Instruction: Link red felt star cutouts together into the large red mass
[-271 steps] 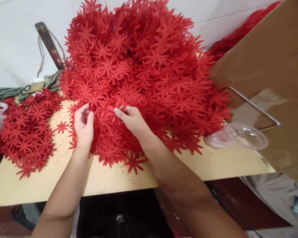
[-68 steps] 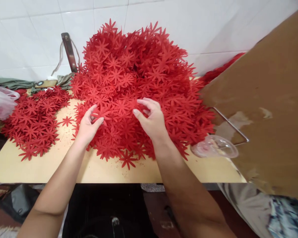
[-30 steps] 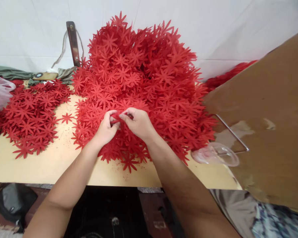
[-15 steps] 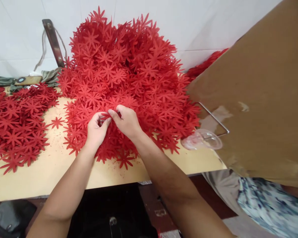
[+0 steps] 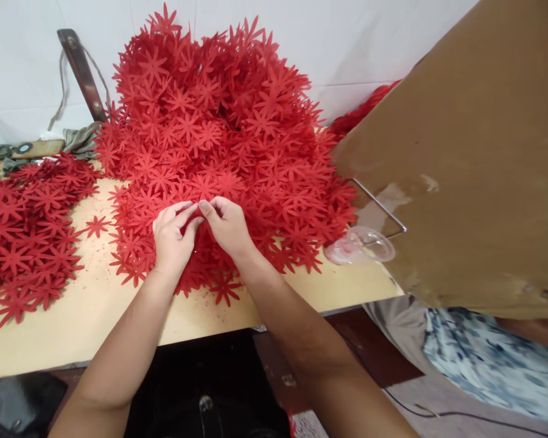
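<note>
A large heap of red flower-shaped cutouts [image 5: 260, 140], with thin pointed petals, is piled against the wall. At the front of this heap, my left hand [image 5: 170, 236] and my right hand [image 5: 229, 226] meet at their fingertips. Both pinch a red flower cutout [image 5: 192, 214], mostly covered by the fingers, so its full outline is hidden. The thumbs nearly touch each other. Below my right wrist, one loose flower [image 5: 225, 288] lies at the heap's front edge. Another single flower [image 5: 97, 226] rests on the table to the left of my hands.
A second, darker red heap [image 5: 25, 228] covers the left of the table [image 5: 112, 304]. To the right stand a clear plastic cup [image 5: 360, 246], a metal wire bracket [image 5: 380, 207] and a big brown board [image 5: 475, 152]. Beyond it shows a person's patterned clothing [image 5: 479, 359].
My left fingers have straightened somewhat and moved over the cutout, covering more of it. My right hand keeps its pinch. The whole view has shifted slightly.
</note>
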Tool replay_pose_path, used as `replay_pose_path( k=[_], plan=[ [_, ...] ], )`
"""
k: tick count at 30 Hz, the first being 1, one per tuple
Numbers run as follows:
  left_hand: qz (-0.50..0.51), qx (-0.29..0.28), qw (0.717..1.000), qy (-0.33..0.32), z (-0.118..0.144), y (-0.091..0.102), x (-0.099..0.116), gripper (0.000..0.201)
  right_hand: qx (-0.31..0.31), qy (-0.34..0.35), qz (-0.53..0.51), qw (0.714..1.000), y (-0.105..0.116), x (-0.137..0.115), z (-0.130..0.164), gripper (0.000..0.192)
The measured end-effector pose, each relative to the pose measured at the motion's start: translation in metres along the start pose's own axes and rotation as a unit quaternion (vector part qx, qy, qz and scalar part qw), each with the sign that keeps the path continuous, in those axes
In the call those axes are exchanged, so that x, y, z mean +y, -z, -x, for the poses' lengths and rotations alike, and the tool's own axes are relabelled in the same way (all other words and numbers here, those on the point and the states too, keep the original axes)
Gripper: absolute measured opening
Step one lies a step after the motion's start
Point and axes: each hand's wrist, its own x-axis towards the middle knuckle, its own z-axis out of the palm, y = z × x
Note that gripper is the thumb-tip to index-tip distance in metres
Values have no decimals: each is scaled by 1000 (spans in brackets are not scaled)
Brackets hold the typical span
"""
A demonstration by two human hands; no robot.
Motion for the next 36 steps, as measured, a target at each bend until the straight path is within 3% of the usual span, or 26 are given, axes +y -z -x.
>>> replay_pose_path(
  k=[4, 9, 13, 15, 17, 20, 24, 26, 29, 33, 36],
  plan=[
    [78, 24, 996, 35, -1, -2, -1, 17, -47, -38, -98, 993, 3, 0, 6, 38],
    [130, 44, 986, 92, -2, -2, 3, 15, -18, -53, -112, 992, 5, 0, 11, 38],
    [192, 168, 952, 167, -15, 13, -10, 19, 31, -65, -127, 989, 11, 6, 11, 38],
    [203, 194, 943, 178, -21, 20, -17, 17, 59, -71, -139, 986, 16, 12, 10, 36],
    [208, 178, 945, 179, -23, 22, -20, 14, 71, -73, -147, 984, 21, 15, 9, 36],
    [220, 121, 954, 166, -20, 18, -12, 14, 39, -77, -165, 982, 25, 17, 9, 38],
    [213, 69, 960, 169, -13, 10, 0, 27, 20, -93, -163, 982, 27, 21, 10, 27],
    [205, 44, 959, 189, -12, 8, 3, 32, 33, -76, -123, 989, 29, 25, 9, 24],
    [209, 23, 955, 209, -11, 7, 5, 32, 74, 2, 9, 997, 31, 27, 9, 20],
    [230, 12, 949, 218, -11, 6, 6, 34, 157, 78, 181, 968, 33, 21, 11, 14],
    [246, 8, 944, 219, -11, 6, 6, 33, 169, 112, 194, 960, 32, 17, 11, 12]
  ],
)
